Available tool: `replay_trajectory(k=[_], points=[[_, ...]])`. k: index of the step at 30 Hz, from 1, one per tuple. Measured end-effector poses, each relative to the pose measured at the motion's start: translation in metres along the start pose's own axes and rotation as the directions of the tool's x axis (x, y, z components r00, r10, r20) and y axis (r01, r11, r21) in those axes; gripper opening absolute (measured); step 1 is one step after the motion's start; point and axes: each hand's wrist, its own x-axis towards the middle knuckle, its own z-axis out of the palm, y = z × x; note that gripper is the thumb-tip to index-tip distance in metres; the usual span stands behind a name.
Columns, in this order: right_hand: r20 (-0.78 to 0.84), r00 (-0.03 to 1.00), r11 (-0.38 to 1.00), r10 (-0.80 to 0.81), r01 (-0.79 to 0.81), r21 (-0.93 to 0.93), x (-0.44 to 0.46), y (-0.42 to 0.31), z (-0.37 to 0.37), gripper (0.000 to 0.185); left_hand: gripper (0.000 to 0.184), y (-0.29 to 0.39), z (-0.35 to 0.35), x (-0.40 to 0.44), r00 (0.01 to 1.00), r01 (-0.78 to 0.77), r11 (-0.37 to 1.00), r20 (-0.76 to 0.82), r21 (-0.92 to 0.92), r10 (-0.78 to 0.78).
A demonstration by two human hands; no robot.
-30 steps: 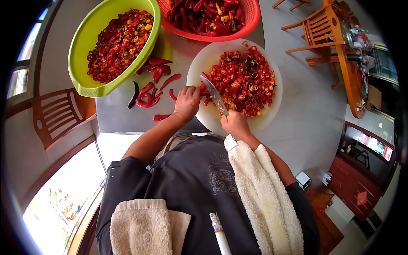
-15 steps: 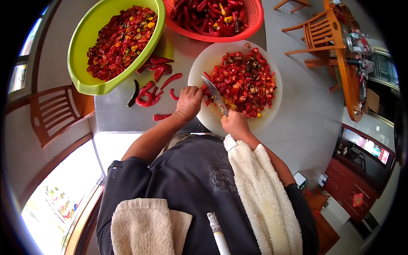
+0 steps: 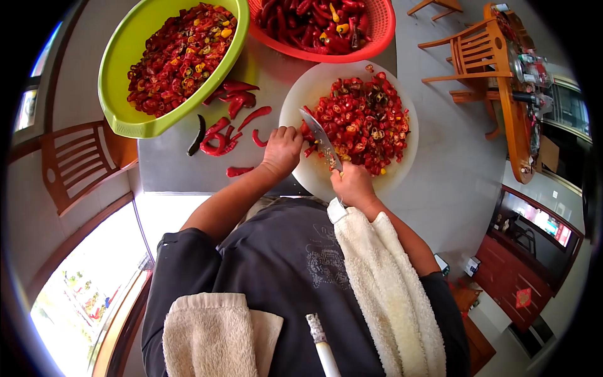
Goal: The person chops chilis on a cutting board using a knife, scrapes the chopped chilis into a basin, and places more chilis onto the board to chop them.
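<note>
My left hand [image 3: 282,152] is closed at the left edge of a round white cutting board [image 3: 308,178], its curled fingers pressing a red chili pepper [image 3: 306,131] that is mostly hidden. In my right hand [image 3: 353,184] is a kitchen knife [image 3: 325,141], gripped by the handle. Its blade slants up and left, just right of my left fingertips, with bits of chili and seeds stuck to it. Chopped chilies [image 3: 364,119], mostly red with some yellow and dark pieces, are heaped on the board to the right of the blade.
A green basin [image 3: 113,122] of chopped chilies stands upper left. Beside it, a red basket [image 3: 382,28] holds whole chilies. Loose red chilies [image 3: 217,143] and one dark chili [image 3: 197,135] lie on the grey table [image 3: 166,169]. A towel [image 3: 383,276] hangs near my right arm; a lit cigarette [image 3: 321,345] juts up below.
Both hands and the knife keep nearly the same place at the board. The whole view has shifted slightly.
</note>
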Motion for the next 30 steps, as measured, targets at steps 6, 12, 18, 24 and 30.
replay_trajectory(k=[6, 12, 18, 24, 30], points=[[0.042, 0.998, 0.998, 0.047, -0.045, -0.033, 0.003, 0.003, 0.018, 0.024, 0.029, 0.0, 0.001, 0.001, 1.0, 0.019, 1.0, 0.02, -0.017, -0.019], [0.118, 0.989, 0.996, 0.087, -0.082, -0.047, 0.02, -0.01, 0.013, 0.027, 0.026, 0.0, 0.001, 0.0, 1.0, 0.026, 0.999, 0.004, -0.046, -0.025], [0.005, 0.999, 0.999, 0.033, -0.033, 0.032, 0.047, 0.004, 0.043, 0.027, 0.021, 0.0, 0.007, -0.004, 0.999, 0.02, 0.998, -0.043, -0.06, -0.023], [-0.147, 0.986, 0.995, 0.073, -0.062, 0.079, 0.038, 0.021, 0.036, 0.024, 0.028, 0.004, 0.013, 0.009, 0.998, -0.02, 0.999, -0.06, -0.047, 0.017], [-0.201, 0.98, 0.995, 0.007, 0.013, 0.099, 0.015, 0.024, 0.022, 0.024, 0.034, 0.015, 0.002, 0.01, 0.994, 0.07, 0.993, -0.073, -0.097, -0.077]])
